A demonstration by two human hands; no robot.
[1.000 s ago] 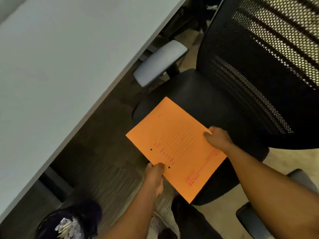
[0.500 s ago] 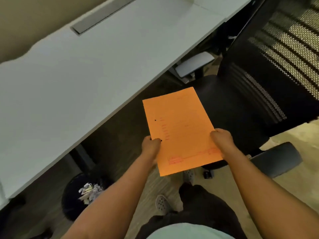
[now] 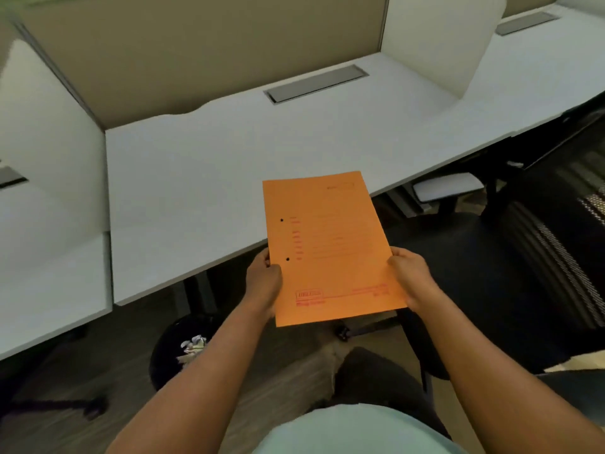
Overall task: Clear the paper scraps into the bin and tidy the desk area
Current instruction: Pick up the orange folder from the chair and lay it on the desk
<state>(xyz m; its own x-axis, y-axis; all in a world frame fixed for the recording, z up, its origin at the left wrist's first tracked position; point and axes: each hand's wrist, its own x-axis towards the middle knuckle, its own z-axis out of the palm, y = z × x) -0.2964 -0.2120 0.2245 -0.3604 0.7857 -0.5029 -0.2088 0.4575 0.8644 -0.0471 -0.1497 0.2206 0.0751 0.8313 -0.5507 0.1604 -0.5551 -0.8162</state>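
**Orange folder in both hands, bin already full of scraps**

So the person was holding an orange folder (image 3: 330, 247) by its two long edges, dead centre of the frame. Left hand (image 3: 263, 283) had its fingers clamped on the punched-hole edge, right hand (image 3: 409, 278) had fingers clamped on the opposite edge. The folder's top half hung over the front lip of the white tabletop (image 3: 203, 165), the bottom half out over the floor.

Paper scraps (image 3: 193, 347) sat in the black bin (image 3: 163, 362) at lower left, under the tabletop, so I'd guess the clearing part was mostly done and this was the tidying bit: the folder going down on the tabletop.

Next move probably just needed it pushed forward and laid flat, then both grips let go. Nothing on the tabletop looked in the way, only the grey cable hatch (image 3: 316, 83) far back near the beige divider (image 3: 203, 54). The black mesh chair (image 3: 556, 257) sat off to the right, well clear.
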